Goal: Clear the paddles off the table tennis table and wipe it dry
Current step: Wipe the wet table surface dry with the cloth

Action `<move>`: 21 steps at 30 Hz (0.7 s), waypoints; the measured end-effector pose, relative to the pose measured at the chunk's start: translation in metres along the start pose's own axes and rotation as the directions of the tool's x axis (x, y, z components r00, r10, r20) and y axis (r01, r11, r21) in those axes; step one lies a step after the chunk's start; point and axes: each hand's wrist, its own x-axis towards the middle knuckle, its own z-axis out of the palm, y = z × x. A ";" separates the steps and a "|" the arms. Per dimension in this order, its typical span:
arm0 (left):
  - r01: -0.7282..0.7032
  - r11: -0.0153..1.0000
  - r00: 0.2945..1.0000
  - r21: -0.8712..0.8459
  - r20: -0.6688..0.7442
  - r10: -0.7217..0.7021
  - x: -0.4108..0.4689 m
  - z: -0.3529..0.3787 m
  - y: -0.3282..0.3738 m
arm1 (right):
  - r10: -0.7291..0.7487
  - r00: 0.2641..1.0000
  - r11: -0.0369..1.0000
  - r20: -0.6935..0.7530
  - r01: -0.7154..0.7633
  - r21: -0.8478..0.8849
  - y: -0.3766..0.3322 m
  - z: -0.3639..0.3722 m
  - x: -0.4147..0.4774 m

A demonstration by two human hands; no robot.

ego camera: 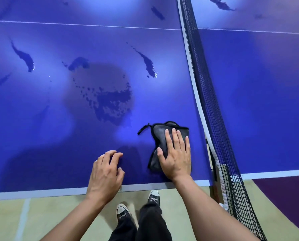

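The blue table tennis table (58, 136) fills the view, with several dark water patches (114, 103) on its surface. A grey cloth (160, 134) with black trim lies near the front edge, close to the net. My right hand (175, 153) presses flat on the cloth with straight fingers. My left hand (107, 173) rests on the bare table beside it, fingers bent, fingertips touching the surface, holding nothing. No paddles are in view.
The black net (209, 94) with its white top band runs from the top centre down to the right, its post at the table's edge. Beyond it lies the other half of the table, with water at the far top. Beige and purple floor lies below.
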 end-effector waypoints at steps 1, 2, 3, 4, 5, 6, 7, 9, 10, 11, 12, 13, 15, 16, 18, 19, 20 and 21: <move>0.001 1.000 1.000 0.010 0.005 -0.001 0.013 -0.002 0.001 | 0.005 1.000 1.000 0.000 -0.005 0.003 0.002 0.000 0.012; -0.007 1.000 1.000 0.018 0.008 0.007 0.025 -0.003 0.003 | 0.021 1.000 1.000 -0.005 -0.021 0.010 0.005 0.000 0.026; -0.020 0.999 1.000 0.024 0.006 0.020 0.039 -0.003 0.006 | 0.038 0.999 0.999 -0.014 -0.038 0.018 0.009 0.000 0.042; -0.033 0.999 0.999 0.031 0.001 0.033 0.053 -0.004 0.009 | 0.052 0.998 0.998 -0.025 -0.052 0.021 0.012 -0.001 0.060; -0.048 0.998 0.999 0.039 -0.010 0.048 0.067 -0.005 0.012 | 0.054 0.998 0.998 -0.033 -0.054 0.019 0.014 -0.002 0.076; -0.062 0.997 0.998 0.045 -0.018 0.062 0.087 -0.006 0.015 | 0.050 0.998 0.999 -0.032 -0.050 0.012 0.018 -0.002 0.097; -0.072 0.996 0.997 0.045 -0.026 0.073 0.108 -0.008 0.018 | 0.045 0.999 0.999 -0.028 -0.045 0.002 0.023 -0.002 0.117; -0.093 0.995 0.994 0.048 -0.060 0.096 0.154 -0.011 0.026 | 0.020 1.000 1.000 -0.021 -0.020 -0.011 0.031 -0.002 0.157; -0.105 0.993 0.990 0.053 -0.085 0.109 0.177 -0.013 0.028 | 0.012 1.000 1.000 -0.027 -0.013 -0.013 0.034 -0.003 0.175; -0.111 0.992 0.988 0.057 -0.099 0.116 0.206 -0.016 0.032 | 0.008 0.999 1.000 -0.036 -0.008 -0.007 0.037 -0.003 0.198; -0.117 0.991 0.986 0.060 -0.108 0.123 0.235 -0.019 0.035 | 0.006 0.999 1.000 -0.048 -0.006 0.004 0.040 -0.003 0.221; -0.127 0.990 0.984 0.068 -0.118 0.134 0.264 -0.022 0.038 | -0.002 0.998 1.000 -0.061 0.003 0.011 0.043 -0.003 0.246; -0.128 0.987 0.980 0.092 -0.140 0.140 0.318 -0.029 0.039 | -0.028 0.996 1.000 -0.086 0.029 0.007 0.045 -0.004 0.295; -0.118 0.988 0.981 0.104 -0.145 0.132 0.346 -0.033 0.040 | -0.031 0.995 0.999 -0.091 0.032 0.007 0.046 -0.004 0.323; -0.070 0.990 0.986 0.122 -0.145 0.087 0.394 -0.044 0.039 | -0.011 0.995 1.000 -0.095 0.012 0.008 0.049 -0.005 0.384; -0.033 0.991 0.989 0.131 -0.138 0.051 0.412 -0.049 0.038 | -0.006 0.996 1.000 -0.088 0.005 -0.002 0.049 -0.006 0.414; -0.001 0.990 0.991 0.141 -0.132 0.019 0.424 -0.053 0.037 | -0.006 0.997 1.000 -0.078 0.004 -0.021 0.050 -0.008 0.441; 0.025 0.987 0.992 0.159 -0.126 -0.005 0.433 -0.054 0.035 | -0.013 0.998 0.999 -0.063 0.011 -0.037 0.050 -0.009 0.468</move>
